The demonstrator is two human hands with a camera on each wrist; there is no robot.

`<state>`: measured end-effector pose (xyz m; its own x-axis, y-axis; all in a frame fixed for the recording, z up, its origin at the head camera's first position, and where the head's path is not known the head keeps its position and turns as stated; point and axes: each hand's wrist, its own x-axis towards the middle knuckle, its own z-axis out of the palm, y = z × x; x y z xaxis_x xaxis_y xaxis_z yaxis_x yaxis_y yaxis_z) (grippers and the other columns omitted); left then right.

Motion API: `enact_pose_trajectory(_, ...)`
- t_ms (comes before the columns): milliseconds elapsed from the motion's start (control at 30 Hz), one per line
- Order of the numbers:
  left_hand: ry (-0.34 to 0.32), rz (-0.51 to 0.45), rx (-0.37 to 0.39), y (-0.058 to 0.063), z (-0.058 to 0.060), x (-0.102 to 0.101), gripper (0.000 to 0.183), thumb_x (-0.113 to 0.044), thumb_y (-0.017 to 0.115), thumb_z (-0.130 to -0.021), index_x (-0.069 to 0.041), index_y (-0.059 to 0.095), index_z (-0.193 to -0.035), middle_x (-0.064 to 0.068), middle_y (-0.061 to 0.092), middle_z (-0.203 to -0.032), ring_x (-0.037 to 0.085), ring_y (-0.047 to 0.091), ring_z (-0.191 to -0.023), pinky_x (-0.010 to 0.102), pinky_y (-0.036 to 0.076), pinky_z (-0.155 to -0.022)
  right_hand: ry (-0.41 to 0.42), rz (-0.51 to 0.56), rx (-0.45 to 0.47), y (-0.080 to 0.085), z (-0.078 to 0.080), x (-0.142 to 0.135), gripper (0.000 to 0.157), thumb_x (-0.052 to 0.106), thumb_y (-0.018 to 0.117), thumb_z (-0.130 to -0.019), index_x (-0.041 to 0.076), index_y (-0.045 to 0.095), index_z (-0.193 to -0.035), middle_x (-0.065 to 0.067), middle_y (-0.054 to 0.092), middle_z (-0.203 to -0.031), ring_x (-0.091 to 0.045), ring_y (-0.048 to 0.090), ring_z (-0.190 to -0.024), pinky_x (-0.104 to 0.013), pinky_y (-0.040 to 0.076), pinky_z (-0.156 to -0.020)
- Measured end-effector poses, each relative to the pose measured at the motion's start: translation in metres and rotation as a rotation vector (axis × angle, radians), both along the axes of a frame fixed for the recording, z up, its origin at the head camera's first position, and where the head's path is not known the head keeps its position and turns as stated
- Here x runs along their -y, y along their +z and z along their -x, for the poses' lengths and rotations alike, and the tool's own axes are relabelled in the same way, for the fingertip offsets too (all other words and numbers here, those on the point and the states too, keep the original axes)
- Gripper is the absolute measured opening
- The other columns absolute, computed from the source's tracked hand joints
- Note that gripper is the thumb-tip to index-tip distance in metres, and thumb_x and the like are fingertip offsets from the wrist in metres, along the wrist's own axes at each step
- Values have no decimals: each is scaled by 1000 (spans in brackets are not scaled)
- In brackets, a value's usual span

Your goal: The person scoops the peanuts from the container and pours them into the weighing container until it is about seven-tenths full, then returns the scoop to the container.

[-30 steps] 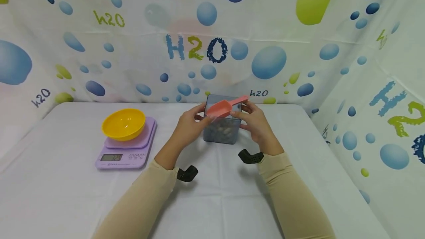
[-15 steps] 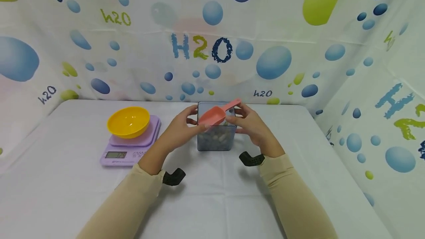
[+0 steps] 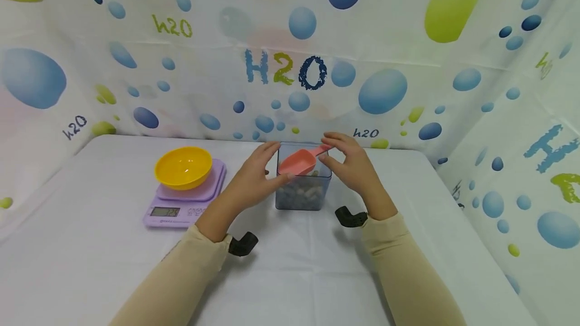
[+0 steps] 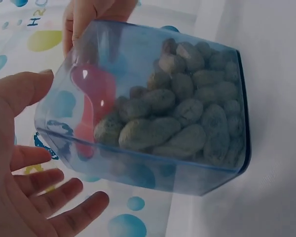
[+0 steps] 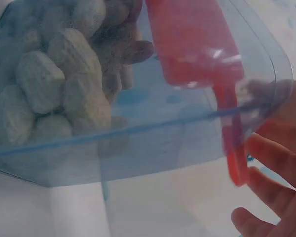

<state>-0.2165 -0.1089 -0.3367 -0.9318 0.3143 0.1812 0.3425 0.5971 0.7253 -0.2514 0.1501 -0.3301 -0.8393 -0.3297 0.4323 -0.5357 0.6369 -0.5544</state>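
A translucent blue square box (image 3: pixel 323 177) stands on the white table, partly filled with unshelled peanuts (image 4: pixel 187 106). A coral-pink scoop (image 3: pixel 297 162) rests in its top, the handle jutting over the right rim. My left hand (image 3: pixel 254 177) is at the box's left side, thumb near the front rim. In the left wrist view its fingers are spread apart beside the box. On the other side is my right hand (image 3: pixel 355 167), next to the scoop handle. Its fingers are loosely bent beyond the handle in the right wrist view, gripping nothing.
To the left sits a purple kitchen scale (image 3: pixel 210 192) with its display lit. A yellow bowl (image 3: pixel 183 167) rests on the scale's platform. Behind the table hangs a white curtain (image 3: pixel 204 89) with blue and green spots. Black wrist mounts (image 3: pixel 243 244) stick out from both sleeves.
The box, with the scoop and peanuts, has come nearer and slightly left between both hands. Both hands have since loosened from its sides. The head view has turned a little left.
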Motion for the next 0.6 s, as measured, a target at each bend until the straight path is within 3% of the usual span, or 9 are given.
enact_pose_trajectory(200,-49,7,-65,-6,2,5,74,-46,64,-93,-16,35,-154,-1,28,-162,24,36,-144,45,48,-105,87,-147,-14,5,-3,4,36,17,62,-97,4,63,-131,-9,57,-140,-29,36,-144,-52,36,-115)
enact_pose_trajectory(433,-95,-5,-15,-20,8,11,79,-56,54,-95,-23,21,-159,-7,18,-164,24,31,-147,48,42,-110,161,-191,24,15,-2,10,35,9,62,-96,0,62,-130,-14,59,-135,-35,36,-143,-53,33,-116)
enact_pose_trajectory(600,-90,31,-60,-16,7,13,75,-57,51,-96,-25,23,-158,-8,17,-164,24,30,-148,51,36,-114,201,-247,-2,19,1,13,33,4,62,-94,-1,64,-127,-16,59,-134,-37,41,-139,-53,35,-114)
